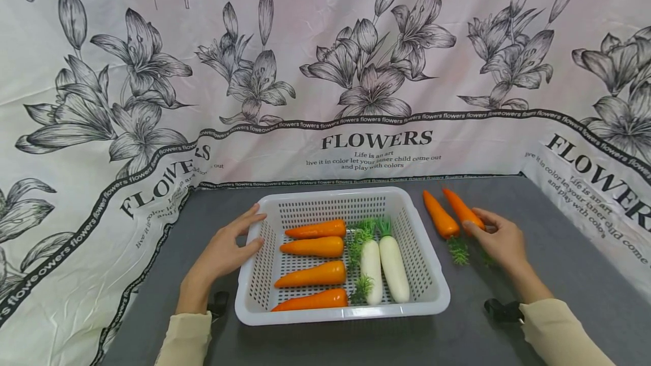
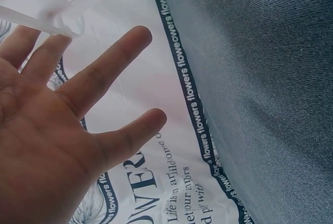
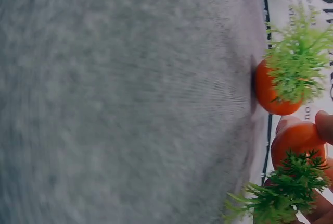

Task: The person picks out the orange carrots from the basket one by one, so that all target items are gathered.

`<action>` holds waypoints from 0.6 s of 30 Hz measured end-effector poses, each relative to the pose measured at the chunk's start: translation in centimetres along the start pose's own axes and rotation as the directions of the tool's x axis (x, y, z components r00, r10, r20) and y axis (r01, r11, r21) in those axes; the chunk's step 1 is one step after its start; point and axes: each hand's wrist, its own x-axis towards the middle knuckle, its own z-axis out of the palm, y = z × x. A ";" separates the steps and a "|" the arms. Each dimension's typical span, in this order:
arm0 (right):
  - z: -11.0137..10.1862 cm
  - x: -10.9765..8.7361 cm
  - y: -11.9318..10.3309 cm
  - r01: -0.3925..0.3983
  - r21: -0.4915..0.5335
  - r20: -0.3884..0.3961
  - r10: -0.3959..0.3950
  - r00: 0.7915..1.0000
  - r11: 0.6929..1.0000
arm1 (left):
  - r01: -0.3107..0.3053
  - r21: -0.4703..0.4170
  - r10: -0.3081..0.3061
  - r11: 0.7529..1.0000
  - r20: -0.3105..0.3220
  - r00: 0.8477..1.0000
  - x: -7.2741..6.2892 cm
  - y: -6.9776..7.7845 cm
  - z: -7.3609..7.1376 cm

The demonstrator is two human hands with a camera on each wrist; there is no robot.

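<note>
My left hand [image 1: 226, 250] rests on the left rim of a white plastic basket [image 1: 335, 314], its fingers spread; the left wrist view shows straight fingers [image 2: 117, 67] by the rim. Inside the basket, several orange carrots [image 1: 310, 273] lie in a column with their green tops to the right, beside two white radishes [image 1: 394, 270]. To the right of the basket, my right hand [image 1: 500, 242] pinches a carrot [image 1: 460, 205] near its leafy end. In the right wrist view, thumb and fingers close around that carrot [image 3: 296, 140]. Another carrot [image 1: 438, 213] lies just left of it.
A dark grey cloth [image 1: 386, 346] covers the table. Behind and at both sides hangs a pale curtain [image 1: 285, 151] printed with flowers and lettering. Black wrist straps [image 1: 502, 310] sit at both cuffs.
</note>
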 end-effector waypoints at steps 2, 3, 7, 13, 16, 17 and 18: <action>0.3 0.1 0.2 -0.014 -0.005 0.010 0.014 1.000 1.000 | 0.001 0.000 -0.001 1.000 0.001 1.000 0.0 0.0 0.0; 0.4 0.2 0.2 -0.021 -0.005 0.015 0.021 1.000 1.000 | 0.002 -0.002 -0.002 1.000 0.001 1.000 0.0 0.0 0.0; 0.8 0.4 0.5 -0.038 0.001 0.037 0.038 0.999 0.999 | 0.008 -0.005 -0.008 1.000 0.001 1.000 0.0 0.0 0.0; 1.1 0.7 0.7 -0.053 -0.009 0.058 0.054 0.997 0.999 | 0.016 -0.015 -0.016 1.000 0.005 1.000 0.0 -0.1 0.1; 1.2 0.7 0.8 -0.054 -0.014 0.066 0.055 0.996 0.998 | 0.017 -0.022 -0.017 1.000 0.004 1.000 0.0 -0.1 0.1; 1.2 0.7 0.8 -0.053 -0.015 0.068 0.054 0.996 0.998 | 0.015 -0.022 -0.015 1.000 0.005 1.000 0.0 -0.1 0.1; 1.2 0.7 0.8 -0.051 -0.016 0.069 0.052 0.996 0.999 | 0.013 -0.021 -0.013 1.000 0.005 1.000 0.0 -0.1 0.1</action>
